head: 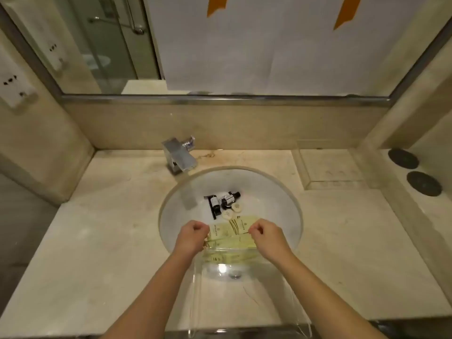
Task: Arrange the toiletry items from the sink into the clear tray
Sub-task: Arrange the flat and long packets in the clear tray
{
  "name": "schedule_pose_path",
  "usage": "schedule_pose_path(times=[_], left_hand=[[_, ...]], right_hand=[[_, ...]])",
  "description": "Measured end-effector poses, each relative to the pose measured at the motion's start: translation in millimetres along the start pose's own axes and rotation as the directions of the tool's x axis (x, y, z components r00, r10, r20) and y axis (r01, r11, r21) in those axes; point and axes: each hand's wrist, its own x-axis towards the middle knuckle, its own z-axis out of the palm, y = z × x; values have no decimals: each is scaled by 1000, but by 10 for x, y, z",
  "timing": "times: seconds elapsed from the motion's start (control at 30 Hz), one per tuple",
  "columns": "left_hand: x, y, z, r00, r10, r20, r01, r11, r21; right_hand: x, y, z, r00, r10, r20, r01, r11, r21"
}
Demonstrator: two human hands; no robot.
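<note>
Head view. Round white sink (281,209) set in a beige stone bench (102,253); square chrome tap (179,159) at its back left rim.

Left hand (192,237): curled, grip narrow, closed on the left ends of the pale yellow sachets (231,231). Right hand (267,237): curled, grip narrow, pinching the right ends of the same sachets. The sachets lie fanned in the sink's front half, between the two hands.

Clear tray (244,289): at the front edge of the bench, its far rim over the front rim of the sink, just under both wrists. At least one yellow sachet shows at its far end; cannot tell whether it lies inside the tray or is seen through it.

Behind the sachets, mid-basin: two small dark bottles (226,199), a black comb (212,207) and two round cream soaps (232,210), all close together, some touching.

A second clear tray (327,165) sits at the back right corner of the bench. Two dark round discs (413,171) lie on the ledge to its right.
</note>
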Motion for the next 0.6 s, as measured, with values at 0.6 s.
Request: schedule_pose_path(times=[0.6], left_hand=[[1443,-326,391,997,-59,58,7,757,653]], right_hand=[[1572,784,533,987,64,146,32,819,-573]])
